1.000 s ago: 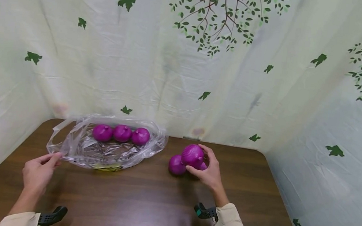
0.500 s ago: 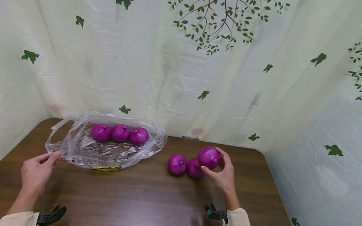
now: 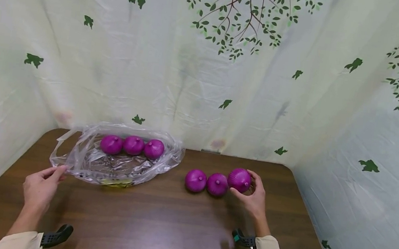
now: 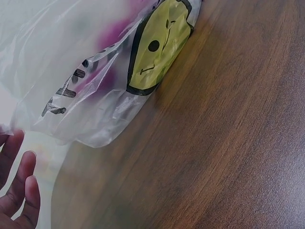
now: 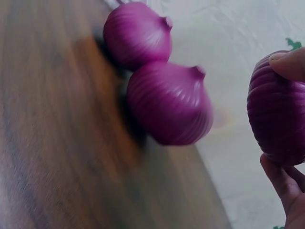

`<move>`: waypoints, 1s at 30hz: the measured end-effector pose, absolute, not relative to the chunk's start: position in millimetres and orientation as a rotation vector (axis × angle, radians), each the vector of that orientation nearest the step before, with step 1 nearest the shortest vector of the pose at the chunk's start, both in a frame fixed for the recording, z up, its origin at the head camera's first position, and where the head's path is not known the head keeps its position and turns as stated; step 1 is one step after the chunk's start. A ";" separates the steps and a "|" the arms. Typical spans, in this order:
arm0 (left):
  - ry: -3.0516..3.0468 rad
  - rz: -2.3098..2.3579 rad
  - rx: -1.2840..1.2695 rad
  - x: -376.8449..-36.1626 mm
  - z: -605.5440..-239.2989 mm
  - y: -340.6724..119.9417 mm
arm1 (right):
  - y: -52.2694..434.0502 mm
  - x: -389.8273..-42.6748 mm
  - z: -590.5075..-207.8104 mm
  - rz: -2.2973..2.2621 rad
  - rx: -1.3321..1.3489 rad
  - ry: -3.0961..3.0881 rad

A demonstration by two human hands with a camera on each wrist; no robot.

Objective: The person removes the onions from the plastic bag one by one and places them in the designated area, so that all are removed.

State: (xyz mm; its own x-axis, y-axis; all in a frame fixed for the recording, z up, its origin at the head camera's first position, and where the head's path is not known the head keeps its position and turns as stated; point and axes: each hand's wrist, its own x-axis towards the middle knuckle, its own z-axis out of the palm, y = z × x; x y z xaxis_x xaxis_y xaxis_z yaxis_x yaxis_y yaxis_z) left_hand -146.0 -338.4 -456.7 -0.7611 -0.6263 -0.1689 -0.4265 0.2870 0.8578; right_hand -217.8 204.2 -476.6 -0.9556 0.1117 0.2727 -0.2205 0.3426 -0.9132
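My right hand (image 3: 254,197) grips a purple onion (image 3: 239,180) between thumb and fingers, right beside two more onions on the table. Of that pair, one onion (image 3: 217,184) is nearest the held one and the other onion (image 3: 195,180) lies to its left. In the right wrist view the held onion (image 5: 276,112) shows at the right edge, apart from the pair. My left hand (image 3: 41,189) pinches the near left edge of a clear plastic bag (image 3: 88,175). Inside the bag, three onions (image 3: 133,145) lie in a row toward the back.
The brown wooden table (image 3: 159,226) ends at a pale curtain (image 3: 175,77) printed with leaves, which hangs behind it and at both sides. A yellow printed figure (image 4: 157,47) shows on the bag in the left wrist view.
My right hand has carried its onion to the right and lowered it, from in front of the loose pair to beside them. The left hand keeps its pinch on the bag.
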 end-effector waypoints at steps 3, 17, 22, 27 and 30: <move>-2.356 -1.479 0.973 -146.0 -456.7 -338.8 | 208.2 -219.3 -485.1 1.623 0.065 -2.336; -2.356 -1.553 0.935 -143.5 -459.2 -340.0 | 219.8 -225.5 -509.8 1.435 -0.019 -2.386; -2.349 -1.553 0.949 -144.1 -458.8 -339.2 | 221.9 -226.3 -517.6 1.388 0.001 -2.404; -2.328 -1.547 0.979 -146.0 -459.7 -339.1 | 221.5 -226.8 -523.6 1.352 0.006 -2.421; -2.324 -1.536 0.983 -147.1 -460.8 -338.7 | 220.4 -227.5 -525.8 1.347 -0.006 -2.440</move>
